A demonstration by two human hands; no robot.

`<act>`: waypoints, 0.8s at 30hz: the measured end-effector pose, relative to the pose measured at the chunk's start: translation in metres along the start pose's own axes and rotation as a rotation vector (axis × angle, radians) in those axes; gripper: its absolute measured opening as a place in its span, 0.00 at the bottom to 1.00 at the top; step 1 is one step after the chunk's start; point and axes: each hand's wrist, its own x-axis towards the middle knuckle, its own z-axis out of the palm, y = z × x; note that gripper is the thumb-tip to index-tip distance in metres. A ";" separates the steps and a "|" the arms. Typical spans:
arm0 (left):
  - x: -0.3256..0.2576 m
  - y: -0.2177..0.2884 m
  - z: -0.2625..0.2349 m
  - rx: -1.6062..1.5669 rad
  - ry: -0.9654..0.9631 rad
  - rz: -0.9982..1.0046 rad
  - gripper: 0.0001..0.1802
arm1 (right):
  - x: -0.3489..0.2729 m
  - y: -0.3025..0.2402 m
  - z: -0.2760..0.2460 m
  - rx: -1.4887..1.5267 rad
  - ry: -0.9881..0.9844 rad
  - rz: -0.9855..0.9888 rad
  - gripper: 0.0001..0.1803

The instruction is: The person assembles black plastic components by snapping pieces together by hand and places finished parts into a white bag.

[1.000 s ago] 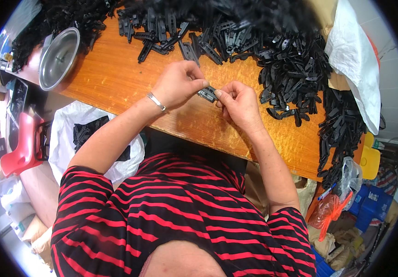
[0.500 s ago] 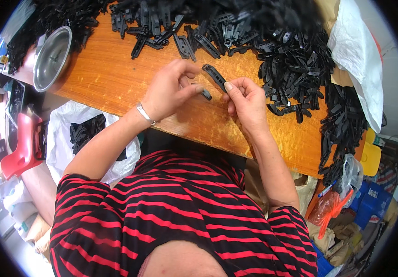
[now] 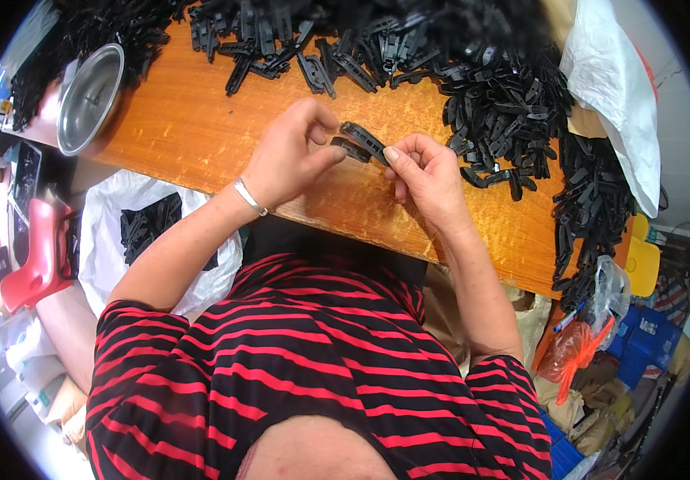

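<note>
Between the thumb and fingers of my right hand point(image 3: 426, 172) is one end of a long, slightly curved black plastic strip point(image 3: 365, 140) with slots along it. My left hand point(image 3: 290, 150) has its fingers curled, and a shorter black plastic piece point(image 3: 351, 150) sticks out by its thumb tip. The two parts lie almost side by side, close together above the wooden table point(image 3: 313, 200); whether they touch is hard to tell. Part of the shorter piece is hidden by the left hand.
A large heap of similar black plastic parts point(image 3: 505, 112) covers the table's far and right sides. A metal lid or bowl point(image 3: 89, 100) stands at the left edge. Below it hangs a white bag point(image 3: 105, 232) holding black parts. A red chair point(image 3: 37, 256) is farther left.
The long strip has tilted flatter and come nearer to the left hand. The shorter piece has risen from below the left thumb to beside the strip.
</note>
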 end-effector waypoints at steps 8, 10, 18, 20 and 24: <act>0.009 -0.004 -0.007 -0.585 -0.154 -0.168 0.18 | 0.008 -0.013 0.003 -0.153 -0.110 0.052 0.09; 0.012 -0.010 -0.004 -0.450 -0.117 -0.186 0.13 | 0.011 -0.007 0.005 -0.159 -0.101 0.044 0.09; 0.016 -0.011 0.003 -0.283 -0.027 -0.209 0.11 | 0.021 -0.006 0.013 -0.274 -0.040 0.095 0.10; 0.017 -0.012 0.004 -0.240 -0.033 -0.202 0.11 | 0.026 0.002 0.012 -0.548 0.012 0.016 0.11; 0.010 -0.013 0.011 -0.066 0.014 0.020 0.09 | 0.014 0.011 0.016 -0.754 0.128 -0.351 0.11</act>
